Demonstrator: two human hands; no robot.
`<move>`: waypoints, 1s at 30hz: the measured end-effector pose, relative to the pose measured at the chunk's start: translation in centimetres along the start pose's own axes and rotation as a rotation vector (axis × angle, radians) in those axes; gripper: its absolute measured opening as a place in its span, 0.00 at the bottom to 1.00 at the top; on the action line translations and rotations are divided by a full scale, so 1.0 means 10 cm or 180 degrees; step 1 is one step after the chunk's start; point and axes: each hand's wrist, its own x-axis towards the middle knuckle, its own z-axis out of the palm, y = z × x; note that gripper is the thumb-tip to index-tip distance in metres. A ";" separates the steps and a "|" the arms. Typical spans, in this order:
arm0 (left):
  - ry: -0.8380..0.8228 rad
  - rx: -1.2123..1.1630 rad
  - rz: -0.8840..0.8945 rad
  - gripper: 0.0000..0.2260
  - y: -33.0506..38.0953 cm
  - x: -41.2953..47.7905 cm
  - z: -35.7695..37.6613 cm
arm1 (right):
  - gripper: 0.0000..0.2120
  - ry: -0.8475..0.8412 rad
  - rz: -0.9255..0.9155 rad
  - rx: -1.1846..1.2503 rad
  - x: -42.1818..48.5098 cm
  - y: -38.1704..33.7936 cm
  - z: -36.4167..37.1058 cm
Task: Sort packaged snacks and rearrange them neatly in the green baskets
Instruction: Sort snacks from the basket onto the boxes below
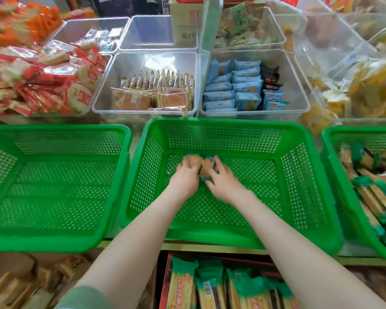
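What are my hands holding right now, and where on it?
The left hand and right hand cover the near ends of two packets in the middle basket; blur hides whether they grip.

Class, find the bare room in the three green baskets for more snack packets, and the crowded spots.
Left basket: whole floor bare. Middle basket: bare right of the right hand, left of the left hand, and toward the near wall. Right basket: crowded with packets.

Snack packets (194, 157) blurred — mostly covered, print unreadable, right basket (361, 130) cut off
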 end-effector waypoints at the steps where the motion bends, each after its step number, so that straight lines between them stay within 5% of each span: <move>1: -0.0029 0.0014 0.0043 0.27 -0.01 0.07 0.03 | 0.30 -0.0074 0.0011 -0.0098 0.07 0.00 0.04; 11: 0.0081 0.0070 0.0028 0.23 0.02 0.06 -0.02 | 0.29 0.0142 0.0456 -0.0714 0.00 -0.02 0.07; 18: 0.0785 -0.0691 0.0279 0.24 0.21 -0.67 -0.34 | 0.35 0.0605 0.0340 -0.0858 -0.44 -0.13 -0.06; 23: 0.1563 -0.1045 0.0632 0.21 0.17 -1.59 -0.44 | 0.36 0.1274 0.0082 -0.0344 -1.13 -0.30 -0.25; 30: 0.1760 -0.1094 0.0836 0.19 -0.03 -3.06 0.08 | 0.34 0.2006 -0.0376 0.0523 -2.48 -0.51 0.08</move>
